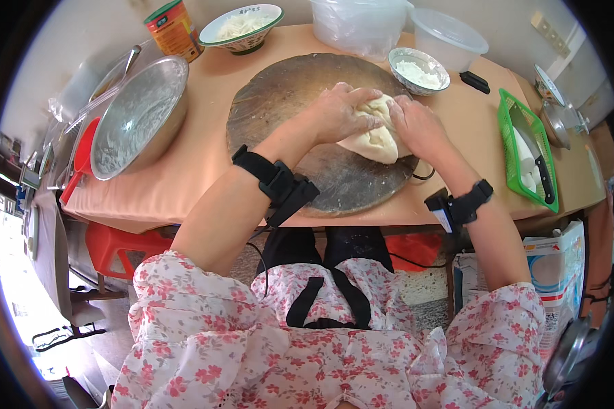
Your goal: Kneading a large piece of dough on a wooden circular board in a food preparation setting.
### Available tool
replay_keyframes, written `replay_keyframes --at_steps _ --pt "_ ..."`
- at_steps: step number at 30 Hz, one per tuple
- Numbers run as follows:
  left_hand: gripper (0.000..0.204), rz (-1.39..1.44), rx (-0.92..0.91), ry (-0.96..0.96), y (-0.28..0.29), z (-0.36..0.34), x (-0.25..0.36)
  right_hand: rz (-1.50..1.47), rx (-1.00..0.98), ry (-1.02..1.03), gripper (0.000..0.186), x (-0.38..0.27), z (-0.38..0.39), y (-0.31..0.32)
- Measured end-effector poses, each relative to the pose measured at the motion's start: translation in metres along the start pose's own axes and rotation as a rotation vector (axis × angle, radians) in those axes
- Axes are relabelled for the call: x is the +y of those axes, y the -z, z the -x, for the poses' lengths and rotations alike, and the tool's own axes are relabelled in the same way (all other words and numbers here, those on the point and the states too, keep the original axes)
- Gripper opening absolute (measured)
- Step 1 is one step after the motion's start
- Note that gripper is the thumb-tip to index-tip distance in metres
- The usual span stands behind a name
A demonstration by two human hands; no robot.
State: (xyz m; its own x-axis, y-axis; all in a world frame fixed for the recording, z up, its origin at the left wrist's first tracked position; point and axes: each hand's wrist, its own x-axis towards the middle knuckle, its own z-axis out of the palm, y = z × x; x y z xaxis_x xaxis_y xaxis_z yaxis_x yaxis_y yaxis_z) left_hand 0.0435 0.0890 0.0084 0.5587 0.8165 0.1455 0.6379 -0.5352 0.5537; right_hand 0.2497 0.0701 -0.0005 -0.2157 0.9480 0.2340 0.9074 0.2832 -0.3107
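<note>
Dough: pale, folded lump (372, 143) on the right half of the round wooden board (269, 99), with a crease across its top.
Left hand: grasping the dough (344, 112), fingers curled over its upper left side.
Right hand: also on it (416, 123), bent fingers gripping the right side; fingertips partly hidden.
Step, as judged: folding and kneading; best done by pressing with the heels of the palms, turning the lump, folding again with even force.
Sticking: if it drags, a light dusting from the small flour bowl (426, 89) should help.
Board edge, right: close to the right hand; working nearer the middle seems safer. A thin black loop (426, 176) lies at that rim.
Far side: flour bowl just beyond the right hand; a hard forward push could knock it.
Room: widest on the board's left; steel basin (164, 129) well apart.
Wrists: black straps (276, 180) carry bulky units; keep them off the dough.
</note>
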Motion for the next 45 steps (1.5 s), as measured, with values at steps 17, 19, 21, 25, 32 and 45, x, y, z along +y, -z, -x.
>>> replay_keyframes --at_steps 17,19,21,25,32,45 --pt "0.054 0.273 0.164 0.053 0.024 0.103 -0.012 -0.160 -0.025 0.128 0.037 -0.078 0.032 -0.014" --pt "0.052 0.198 0.242 0.063 0.034 0.103 -0.012 -0.142 0.016 0.187 0.037 -0.090 0.020 -0.007" --pt "0.046 0.140 0.371 0.025 0.044 0.099 -0.011 -0.140 0.144 0.310 0.036 -0.094 0.008 -0.002" --pt "0.040 0.174 0.534 -0.135 0.053 0.100 0.013 -0.164 0.237 0.362 0.033 -0.099 0.007 0.032" --pt "0.030 -0.130 0.610 -0.119 -0.015 0.129 0.007 -0.107 0.186 0.335 0.028 -0.076 0.055 -0.012" --pt "0.029 0.144 0.447 0.083 0.002 0.108 0.000 -0.027 0.014 0.281 0.029 -0.072 0.014 -0.007"
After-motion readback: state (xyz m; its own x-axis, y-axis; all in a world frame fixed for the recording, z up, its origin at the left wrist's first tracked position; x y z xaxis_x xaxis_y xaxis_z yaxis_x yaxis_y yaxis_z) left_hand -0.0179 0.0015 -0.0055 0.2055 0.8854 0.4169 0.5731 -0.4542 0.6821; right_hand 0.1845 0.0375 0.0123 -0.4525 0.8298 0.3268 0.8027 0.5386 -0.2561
